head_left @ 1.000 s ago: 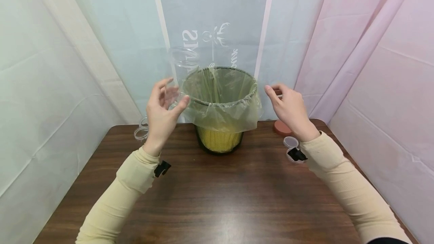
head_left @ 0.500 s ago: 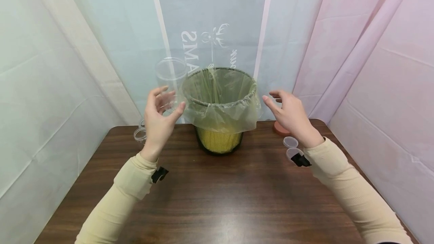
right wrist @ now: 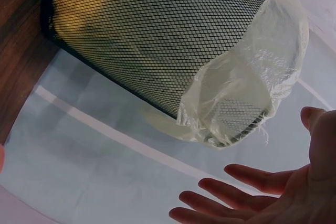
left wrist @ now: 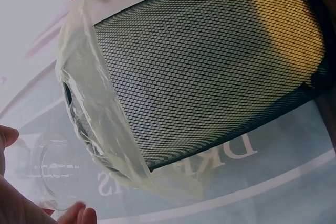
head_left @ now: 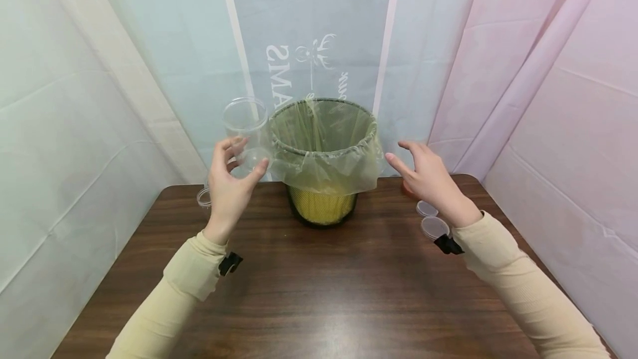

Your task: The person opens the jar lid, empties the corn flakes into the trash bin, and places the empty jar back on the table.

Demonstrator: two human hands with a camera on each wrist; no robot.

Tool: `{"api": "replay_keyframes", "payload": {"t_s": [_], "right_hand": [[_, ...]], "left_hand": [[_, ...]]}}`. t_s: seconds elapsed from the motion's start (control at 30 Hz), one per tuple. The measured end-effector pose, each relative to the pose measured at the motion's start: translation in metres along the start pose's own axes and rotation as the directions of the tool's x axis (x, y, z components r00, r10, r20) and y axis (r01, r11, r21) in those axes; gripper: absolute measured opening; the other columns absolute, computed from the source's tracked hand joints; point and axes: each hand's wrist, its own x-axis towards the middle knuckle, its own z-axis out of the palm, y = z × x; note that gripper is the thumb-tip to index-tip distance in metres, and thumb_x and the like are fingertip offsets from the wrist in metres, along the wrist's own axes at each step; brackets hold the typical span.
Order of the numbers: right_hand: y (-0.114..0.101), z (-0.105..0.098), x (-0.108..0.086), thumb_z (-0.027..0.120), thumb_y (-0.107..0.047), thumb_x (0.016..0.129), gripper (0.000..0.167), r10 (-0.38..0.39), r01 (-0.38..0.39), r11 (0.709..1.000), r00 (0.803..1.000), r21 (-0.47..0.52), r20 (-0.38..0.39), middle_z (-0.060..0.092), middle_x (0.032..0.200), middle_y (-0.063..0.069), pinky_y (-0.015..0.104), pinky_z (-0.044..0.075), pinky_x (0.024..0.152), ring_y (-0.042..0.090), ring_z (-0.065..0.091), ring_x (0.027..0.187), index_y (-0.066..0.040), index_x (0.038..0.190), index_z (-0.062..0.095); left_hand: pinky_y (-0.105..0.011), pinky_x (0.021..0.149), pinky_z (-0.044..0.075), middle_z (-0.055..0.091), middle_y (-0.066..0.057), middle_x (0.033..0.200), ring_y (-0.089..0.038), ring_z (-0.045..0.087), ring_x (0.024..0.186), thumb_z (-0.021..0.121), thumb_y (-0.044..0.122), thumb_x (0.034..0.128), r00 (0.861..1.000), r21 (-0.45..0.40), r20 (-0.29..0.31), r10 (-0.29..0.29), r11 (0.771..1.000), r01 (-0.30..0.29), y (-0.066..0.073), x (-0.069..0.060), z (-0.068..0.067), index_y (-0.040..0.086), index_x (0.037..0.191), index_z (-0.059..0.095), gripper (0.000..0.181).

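Observation:
A clear plastic jar (head_left: 245, 116), without a lid, is gripped between the curled fingers and thumb of my left hand (head_left: 226, 193). It stands nearly upright in the air, left of the black mesh wastebasket (head_left: 324, 208). A thin translucent yellowish bin liner (head_left: 331, 175) lines the basket and folds over its rim. On the other side my right hand (head_left: 433, 184) hovers, holding nothing. Its fingers stretch out apart from each other in the right wrist view, a short way from the liner.
Behind my left hand, another clear container (head_left: 204, 198) is partly hidden on the brown table (head_left: 319, 281). To the right lie a small clear disc (head_left: 427, 209), a larger one (head_left: 435, 227) and a reddish round thing (head_left: 410, 189), mostly covered by my hand. Cloth curtains enclose the table.
My left hand has drawn the jar down and left, away from the basket's rim, and turned it more upright. My right hand has sunk slightly and its fingers have spread.

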Motion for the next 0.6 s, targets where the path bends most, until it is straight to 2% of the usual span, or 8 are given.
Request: {"api": "replay_keyframes", "payload": {"t_s": [0.17, 0.27, 0.33, 0.4, 0.5, 0.6], "right_hand": [[0.006, 0.003, -0.005, 0.041, -0.051, 0.097, 0.068, -0.021, 0.021, 1.000, 1.000, -0.019, 0.016, 0.041, 0.141, 0.027, 0.057, 0.028, 0.107, 0.043, 0.036, 0.132, 0.003, 0.139, 0.040], [0.010, 0.005, -0.009, 0.044, -0.050, 0.097, 0.068, -0.026, 0.026, 1.000, 0.999, -0.017, 0.033, 0.040, 0.141, 0.027, 0.057, 0.031, 0.106, 0.041, 0.049, 0.121, 0.002, 0.140, 0.040], [0.013, 0.006, -0.012, 0.045, -0.051, 0.096, 0.069, -0.023, 0.023, 1.000, 0.999, -0.012, 0.045, 0.040, 0.142, 0.026, 0.057, 0.032, 0.105, 0.041, 0.050, 0.120, 0.001, 0.141, 0.039], [0.016, 0.008, -0.015, 0.047, -0.053, 0.094, 0.071, -0.018, 0.019, 1.000, 0.998, -0.005, 0.059, 0.038, 0.143, 0.025, 0.058, 0.032, 0.105, 0.040, 0.049, 0.122, 0.000, 0.142, 0.037], [0.021, 0.011, -0.018, 0.048, -0.053, 0.094, 0.073, -0.026, 0.026, 1.000, 0.997, -0.003, 0.076, 0.038, 0.144, 0.025, 0.059, 0.030, 0.106, 0.042, 0.035, 0.133, 0.000, 0.143, 0.036], [0.026, 0.015, -0.022, 0.049, -0.052, 0.094, 0.074, -0.040, 0.041, 0.999, 0.995, -0.009, 0.088, 0.037, 0.143, 0.026, 0.059, 0.030, 0.105, 0.043, 0.034, 0.133, 0.000, 0.143, 0.034]], "left_hand": [[-0.048, 0.092, 0.044, 0.055, -0.020, 0.119, -0.033, 0.050, 0.111, 0.076, 0.005, 0.0759, 1.000, 0.009, -0.022, 0.006, 1.000, -0.006, -0.005, -0.005, -0.002, -0.006, 0.119, 0.050, 0.051], [-0.049, 0.092, 0.044, 0.055, -0.019, 0.118, -0.033, 0.051, 0.111, 0.075, 0.004, 0.0765, 1.000, 0.001, -0.025, 0.003, 1.000, -0.003, -0.009, -0.008, -0.004, -0.006, 0.119, 0.051, 0.050], [-0.049, 0.092, 0.045, 0.056, -0.018, 0.117, -0.032, 0.051, 0.111, 0.075, 0.004, 0.0769, 1.000, 0.006, -0.026, 0.002, 1.000, -0.002, -0.012, -0.011, -0.004, -0.005, 0.118, 0.051, 0.049], [-0.049, 0.092, 0.045, 0.056, -0.018, 0.117, -0.032, 0.052, 0.111, 0.075, 0.005, 0.0771, 1.000, 0.012, -0.028, 0.003, 1.000, -0.003, -0.015, -0.013, -0.005, -0.004, 0.118, 0.052, 0.048], [-0.050, 0.093, 0.045, 0.056, -0.020, 0.116, -0.032, 0.053, 0.109, 0.075, 0.005, 0.0771, 1.000, 0.014, -0.029, 0.004, 1.000, -0.004, -0.018, -0.015, -0.007, -0.002, 0.124, 0.051, 0.053], [-0.048, 0.093, 0.046, 0.057, -0.023, 0.115, -0.034, 0.055, 0.108, 0.075, 0.004, 0.0767, 1.000, 0.025, -0.027, 0.011, 1.000, -0.010, -0.021, -0.017, -0.008, -0.001, 0.129, 0.049, 0.058]]}}
